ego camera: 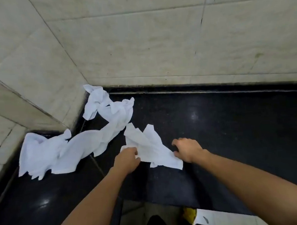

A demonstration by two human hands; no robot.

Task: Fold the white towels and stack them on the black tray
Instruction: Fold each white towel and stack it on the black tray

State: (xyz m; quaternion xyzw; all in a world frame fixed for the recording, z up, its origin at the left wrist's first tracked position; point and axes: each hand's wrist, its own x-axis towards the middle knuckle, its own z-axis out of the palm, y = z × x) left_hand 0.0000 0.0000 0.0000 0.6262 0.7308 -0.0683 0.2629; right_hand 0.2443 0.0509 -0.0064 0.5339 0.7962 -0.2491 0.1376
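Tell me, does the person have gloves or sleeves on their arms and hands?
No gloves and no sleeves show. The left forearm and the right forearm are bare, and so are the left hand and the right hand. I see no watch, ring or bracelet on either side.

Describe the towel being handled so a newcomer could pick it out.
On the black counter below the tiled wall, look centre front. The small white towel there lies right of the crumpled towel heap; only it sits between the left hand and right hand.
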